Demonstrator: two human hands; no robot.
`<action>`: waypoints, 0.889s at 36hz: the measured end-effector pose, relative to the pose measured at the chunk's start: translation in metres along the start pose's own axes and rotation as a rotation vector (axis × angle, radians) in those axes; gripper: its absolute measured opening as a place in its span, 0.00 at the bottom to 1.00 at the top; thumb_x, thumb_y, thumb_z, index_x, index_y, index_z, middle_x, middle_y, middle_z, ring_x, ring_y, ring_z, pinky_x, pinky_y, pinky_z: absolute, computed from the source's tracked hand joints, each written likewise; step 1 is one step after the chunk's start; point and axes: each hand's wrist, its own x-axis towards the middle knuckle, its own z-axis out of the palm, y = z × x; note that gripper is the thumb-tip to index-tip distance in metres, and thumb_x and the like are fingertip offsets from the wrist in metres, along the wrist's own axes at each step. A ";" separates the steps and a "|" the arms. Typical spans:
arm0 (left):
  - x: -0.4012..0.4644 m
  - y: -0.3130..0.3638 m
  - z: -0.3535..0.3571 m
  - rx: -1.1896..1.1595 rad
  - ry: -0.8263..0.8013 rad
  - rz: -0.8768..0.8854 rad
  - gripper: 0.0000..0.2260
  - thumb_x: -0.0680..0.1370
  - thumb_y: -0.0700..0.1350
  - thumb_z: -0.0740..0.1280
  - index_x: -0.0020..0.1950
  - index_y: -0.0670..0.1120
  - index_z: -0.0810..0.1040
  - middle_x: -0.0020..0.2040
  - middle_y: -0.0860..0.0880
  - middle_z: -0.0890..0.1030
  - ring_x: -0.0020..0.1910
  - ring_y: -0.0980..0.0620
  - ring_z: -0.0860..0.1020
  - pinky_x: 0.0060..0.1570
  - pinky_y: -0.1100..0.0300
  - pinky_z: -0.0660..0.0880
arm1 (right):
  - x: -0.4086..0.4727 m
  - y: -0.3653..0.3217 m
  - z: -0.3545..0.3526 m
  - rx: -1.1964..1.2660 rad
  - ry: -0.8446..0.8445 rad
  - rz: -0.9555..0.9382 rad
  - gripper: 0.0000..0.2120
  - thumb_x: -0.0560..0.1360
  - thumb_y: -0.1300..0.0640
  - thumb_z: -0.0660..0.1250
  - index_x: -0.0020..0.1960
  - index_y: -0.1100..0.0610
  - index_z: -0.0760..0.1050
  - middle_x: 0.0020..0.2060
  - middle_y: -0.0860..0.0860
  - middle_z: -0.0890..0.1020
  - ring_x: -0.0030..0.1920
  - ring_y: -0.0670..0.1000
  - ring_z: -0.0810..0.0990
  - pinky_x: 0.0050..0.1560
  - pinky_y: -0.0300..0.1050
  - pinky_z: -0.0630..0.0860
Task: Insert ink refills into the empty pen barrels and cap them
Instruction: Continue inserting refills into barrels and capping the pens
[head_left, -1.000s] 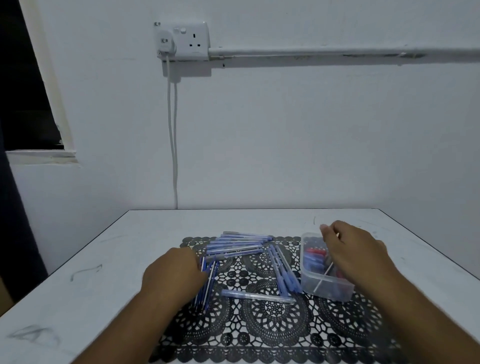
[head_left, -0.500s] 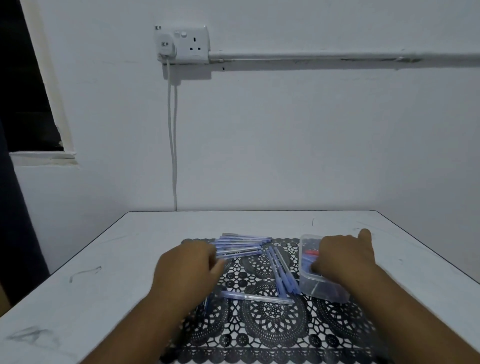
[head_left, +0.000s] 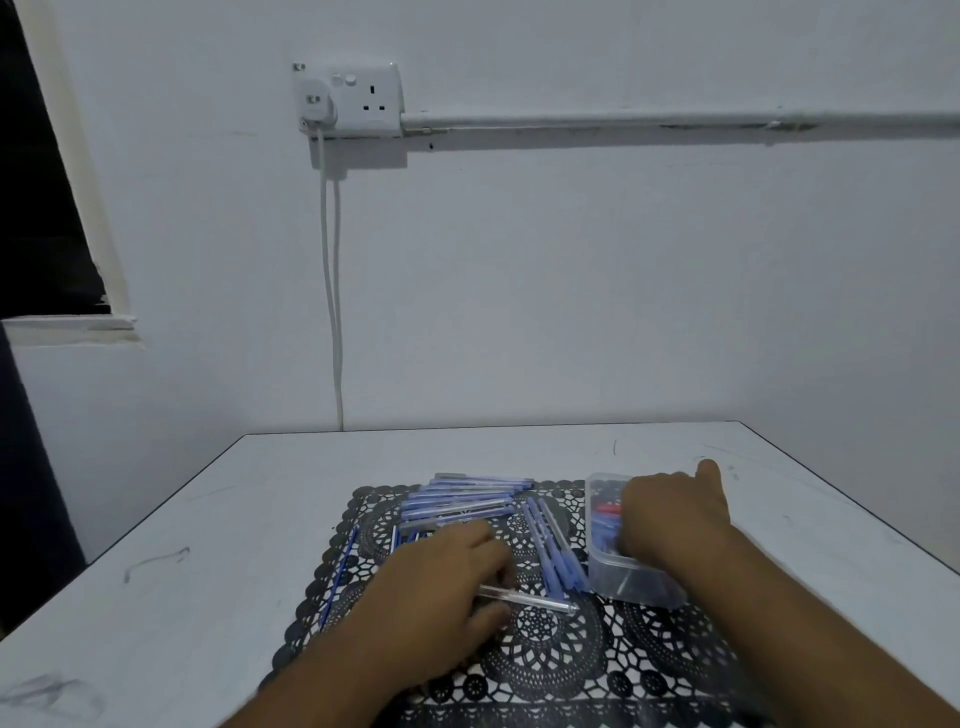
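My left hand (head_left: 447, 577) lies on the black lace mat (head_left: 550, 670) with its fingers curled over one end of a clear pen barrel (head_left: 535, 601). My right hand (head_left: 670, 514) reaches down into a clear plastic container (head_left: 602, 571) of blue and red caps (head_left: 605, 512). Its fingertips are hidden inside, and one finger sticks out over the far rim. Several blue pens (head_left: 467, 499) lie stacked at the mat's far side, and more blue pens (head_left: 553, 545) lie beside the container. Thin blue refills (head_left: 340, 577) rest at the mat's left edge.
The mat sits on a white table (head_left: 182, 597) pushed against a white wall. A wall socket (head_left: 348, 98) with a hanging white cable (head_left: 332, 286) is above the table's far edge. A dark window opening is at the left.
My left hand has moved right from the refills onto the clear barrel at the mat's middle. My right hand has dipped lower into the container.
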 end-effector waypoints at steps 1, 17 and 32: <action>0.000 -0.001 0.002 0.000 0.018 -0.017 0.11 0.81 0.60 0.63 0.61 0.59 0.72 0.60 0.61 0.72 0.59 0.59 0.72 0.53 0.60 0.71 | 0.000 0.000 -0.001 -0.002 -0.003 -0.003 0.06 0.78 0.46 0.65 0.48 0.47 0.74 0.40 0.44 0.76 0.51 0.51 0.78 0.72 0.59 0.55; 0.000 -0.008 0.002 -0.040 0.074 0.003 0.09 0.82 0.59 0.61 0.55 0.57 0.76 0.53 0.60 0.77 0.54 0.61 0.72 0.51 0.60 0.72 | 0.004 -0.001 -0.011 0.160 -0.046 0.080 0.07 0.73 0.48 0.70 0.42 0.49 0.74 0.39 0.43 0.81 0.47 0.49 0.80 0.68 0.57 0.59; -0.007 -0.019 -0.010 -0.289 0.333 -0.188 0.05 0.81 0.52 0.67 0.45 0.60 0.75 0.43 0.63 0.78 0.50 0.62 0.74 0.45 0.67 0.68 | -0.024 0.030 -0.027 1.114 -0.005 0.006 0.15 0.72 0.53 0.71 0.29 0.54 0.72 0.26 0.50 0.71 0.32 0.52 0.68 0.36 0.44 0.63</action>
